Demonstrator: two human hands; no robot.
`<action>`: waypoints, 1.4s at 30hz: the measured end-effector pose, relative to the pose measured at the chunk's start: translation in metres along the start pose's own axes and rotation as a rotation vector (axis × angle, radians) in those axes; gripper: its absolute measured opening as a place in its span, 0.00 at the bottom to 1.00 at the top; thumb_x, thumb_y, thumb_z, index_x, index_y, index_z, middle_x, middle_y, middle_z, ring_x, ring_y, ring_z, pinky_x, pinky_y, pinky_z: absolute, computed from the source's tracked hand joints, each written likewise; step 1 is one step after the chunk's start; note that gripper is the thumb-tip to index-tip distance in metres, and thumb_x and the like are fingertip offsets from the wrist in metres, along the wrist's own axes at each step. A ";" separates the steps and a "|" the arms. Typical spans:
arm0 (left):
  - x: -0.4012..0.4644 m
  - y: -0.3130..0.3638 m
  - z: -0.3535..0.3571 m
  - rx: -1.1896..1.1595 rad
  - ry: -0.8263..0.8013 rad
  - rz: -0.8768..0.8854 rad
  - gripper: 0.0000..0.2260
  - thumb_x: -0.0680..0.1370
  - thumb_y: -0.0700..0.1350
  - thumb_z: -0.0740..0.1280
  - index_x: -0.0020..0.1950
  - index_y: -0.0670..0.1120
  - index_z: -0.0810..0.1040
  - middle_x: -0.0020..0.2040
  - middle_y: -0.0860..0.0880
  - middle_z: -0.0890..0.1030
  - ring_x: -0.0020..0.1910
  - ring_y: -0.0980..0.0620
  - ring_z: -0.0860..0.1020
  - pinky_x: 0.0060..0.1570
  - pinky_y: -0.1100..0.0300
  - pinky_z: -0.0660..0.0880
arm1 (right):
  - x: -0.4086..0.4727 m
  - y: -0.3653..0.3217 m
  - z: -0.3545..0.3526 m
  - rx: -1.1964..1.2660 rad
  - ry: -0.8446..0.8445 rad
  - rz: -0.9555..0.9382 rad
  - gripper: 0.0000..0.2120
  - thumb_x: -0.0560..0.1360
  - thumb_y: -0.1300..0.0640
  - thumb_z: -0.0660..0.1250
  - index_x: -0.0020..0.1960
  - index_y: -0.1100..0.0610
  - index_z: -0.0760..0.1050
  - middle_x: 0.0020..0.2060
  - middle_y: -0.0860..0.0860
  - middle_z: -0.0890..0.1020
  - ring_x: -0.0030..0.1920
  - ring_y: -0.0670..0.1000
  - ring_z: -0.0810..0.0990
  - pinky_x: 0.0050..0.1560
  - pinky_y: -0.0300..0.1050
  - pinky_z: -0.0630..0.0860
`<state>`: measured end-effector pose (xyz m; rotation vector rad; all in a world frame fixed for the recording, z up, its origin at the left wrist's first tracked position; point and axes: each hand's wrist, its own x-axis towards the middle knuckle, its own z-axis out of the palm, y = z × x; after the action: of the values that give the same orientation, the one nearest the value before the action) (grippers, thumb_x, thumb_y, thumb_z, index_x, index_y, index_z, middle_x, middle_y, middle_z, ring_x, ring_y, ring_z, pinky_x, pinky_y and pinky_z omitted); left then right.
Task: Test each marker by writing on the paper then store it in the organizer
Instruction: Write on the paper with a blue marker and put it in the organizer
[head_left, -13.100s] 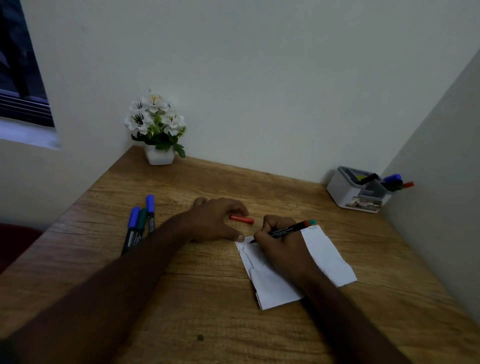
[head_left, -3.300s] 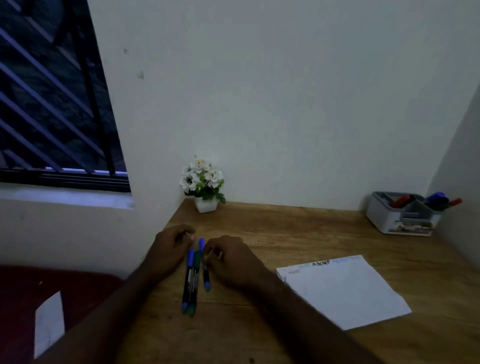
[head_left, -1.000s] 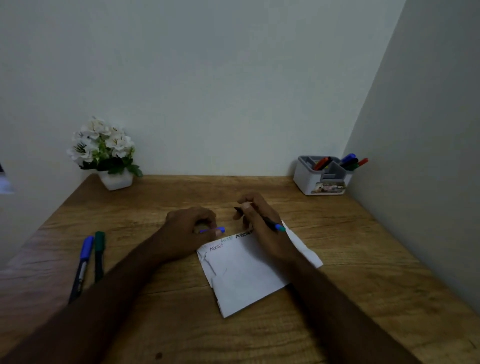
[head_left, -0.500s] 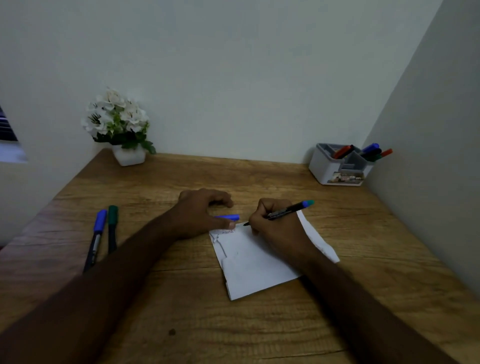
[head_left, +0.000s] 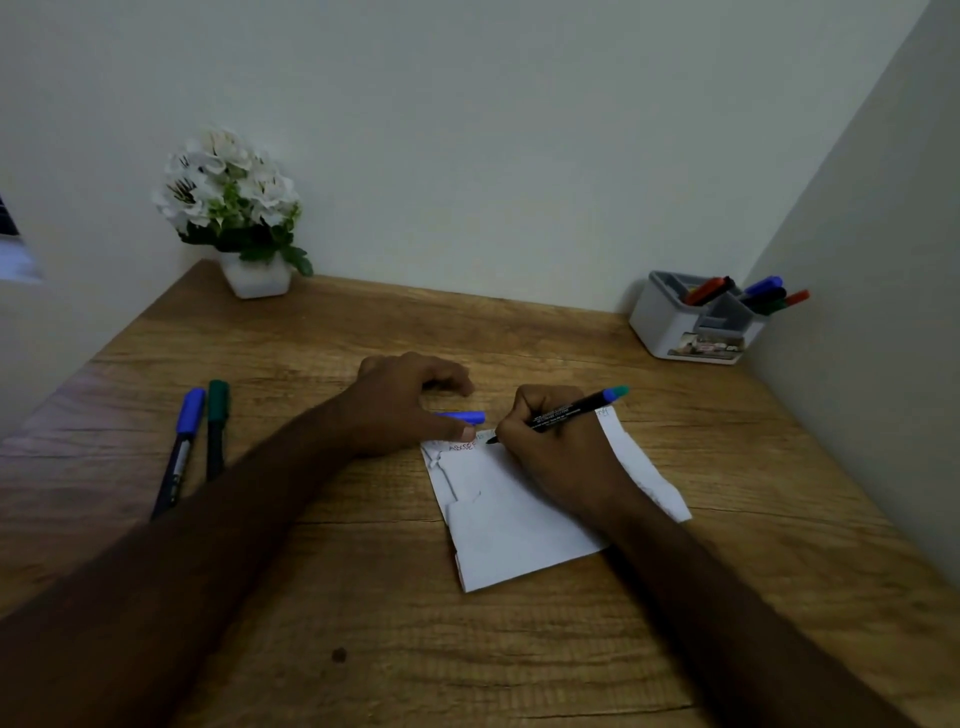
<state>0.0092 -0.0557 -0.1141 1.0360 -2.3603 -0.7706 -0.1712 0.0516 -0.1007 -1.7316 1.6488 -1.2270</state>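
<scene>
My right hand (head_left: 558, 452) grips a black marker with a blue end (head_left: 566, 413), its tip touching the top edge of the white paper (head_left: 509, 525), where some letters are written. My left hand (head_left: 400, 405) rests at the paper's top-left corner and holds the blue cap (head_left: 465, 417) between thumb and fingers. A blue-capped marker (head_left: 182, 444) and a green-capped marker (head_left: 216, 426) lie side by side on the desk at the left. The grey organizer (head_left: 680, 327) stands at the back right with several markers in it.
A white pot of white flowers (head_left: 236, 218) stands in the back left corner of the wooden desk (head_left: 363, 597). Walls close the desk in at the back and on the right. A small dark spot (head_left: 338, 654) marks the wood near me.
Since 3.3 s ago, one blue marker left the group at the left and was uncapped. In the last half second both hands stay at the paper's top edge, marker tip on it.
</scene>
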 end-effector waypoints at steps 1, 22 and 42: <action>0.000 0.000 0.000 -0.001 0.002 0.001 0.30 0.57 0.72 0.67 0.56 0.62 0.78 0.64 0.63 0.76 0.65 0.61 0.72 0.72 0.43 0.60 | 0.000 -0.001 0.000 -0.005 -0.005 0.001 0.10 0.71 0.67 0.68 0.32 0.66 0.72 0.29 0.56 0.79 0.31 0.46 0.74 0.32 0.45 0.72; -0.002 0.004 -0.002 0.031 -0.012 -0.008 0.28 0.60 0.70 0.67 0.57 0.62 0.77 0.64 0.62 0.76 0.65 0.61 0.72 0.72 0.43 0.58 | -0.001 -0.004 0.000 -0.032 0.003 0.025 0.14 0.71 0.66 0.69 0.29 0.60 0.71 0.26 0.50 0.76 0.28 0.43 0.72 0.29 0.38 0.69; -0.003 0.005 -0.001 0.007 0.003 -0.022 0.27 0.61 0.67 0.70 0.58 0.62 0.77 0.64 0.60 0.77 0.65 0.60 0.72 0.72 0.44 0.60 | 0.001 0.000 0.001 -0.048 0.009 -0.014 0.16 0.71 0.67 0.69 0.28 0.56 0.69 0.23 0.44 0.74 0.27 0.41 0.71 0.27 0.32 0.65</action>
<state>0.0091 -0.0510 -0.1106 1.0667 -2.3547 -0.7686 -0.1702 0.0507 -0.1006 -1.7713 1.6871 -1.2127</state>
